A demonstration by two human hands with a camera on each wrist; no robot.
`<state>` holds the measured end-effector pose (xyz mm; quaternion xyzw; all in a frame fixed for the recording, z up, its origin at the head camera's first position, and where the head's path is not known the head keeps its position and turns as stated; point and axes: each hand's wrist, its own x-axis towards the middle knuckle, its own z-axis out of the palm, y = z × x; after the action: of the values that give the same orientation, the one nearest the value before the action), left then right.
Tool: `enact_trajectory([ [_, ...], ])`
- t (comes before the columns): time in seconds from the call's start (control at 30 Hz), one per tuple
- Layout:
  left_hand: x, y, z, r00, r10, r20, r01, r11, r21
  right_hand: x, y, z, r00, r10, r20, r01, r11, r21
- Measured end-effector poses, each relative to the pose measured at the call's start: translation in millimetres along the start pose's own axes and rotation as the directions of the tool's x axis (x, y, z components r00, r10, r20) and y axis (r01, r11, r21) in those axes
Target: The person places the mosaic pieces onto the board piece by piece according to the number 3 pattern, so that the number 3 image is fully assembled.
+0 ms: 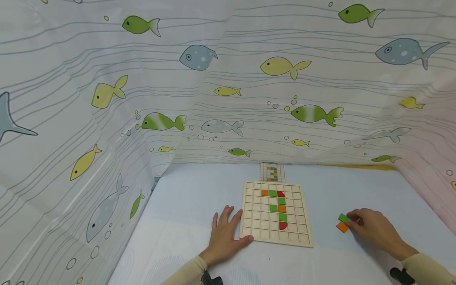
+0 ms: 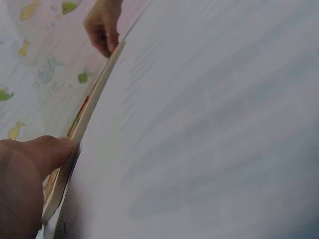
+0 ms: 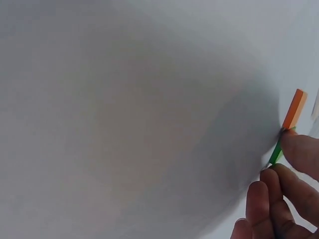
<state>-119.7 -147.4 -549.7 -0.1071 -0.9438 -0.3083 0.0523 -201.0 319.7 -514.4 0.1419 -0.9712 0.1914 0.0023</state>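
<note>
My right hand [image 1: 374,231] pinches a small green square tile [image 1: 343,217] between thumb and fingertips, low over the table to the right of the board. An orange square tile [image 1: 342,227] lies right against it, also seen beside the thumb in the right wrist view [image 3: 295,109]. My left hand [image 1: 225,239] rests with spread fingers at the left side of a wooden grid board [image 1: 254,225], thumb on its near left corner. Set in the grid are several green tiles, orange squares [image 1: 265,192] and rounded red pieces [image 1: 283,225].
Behind the board lies a pattern card [image 1: 263,174] printed with a similar grid of coloured shapes. A fish-print curtain [image 1: 249,51] hangs around the back and sides of the table [image 1: 192,186], which has a pale cloth.
</note>
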Motion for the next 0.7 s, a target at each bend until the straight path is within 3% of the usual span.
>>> enact_trajectory([
  [0.33, 1.6, -0.7, 0.4, 1.000, 0.005, -0.001, -0.005, 1.000, 0.021, -1.5, 0.9, 4.6, 0.995, -0.070, -0.070, 0.065, 0.996, -0.064],
  [0.5, 1.2, 0.0, -0.4, 1.000, 0.003, 0.001, -0.003, 1.000, 0.021, -4.1, 2.5, 12.8, 0.977, -0.160, -0.141, 0.137, 0.977, -0.162],
  [0.7, 0.4, 0.4, -0.4, 1.000, -0.005, 0.004, 0.005, 1.000, 0.022, -5.3, 6.1, 18.8, 0.961, -0.215, -0.176, 0.173, 0.959, -0.226],
])
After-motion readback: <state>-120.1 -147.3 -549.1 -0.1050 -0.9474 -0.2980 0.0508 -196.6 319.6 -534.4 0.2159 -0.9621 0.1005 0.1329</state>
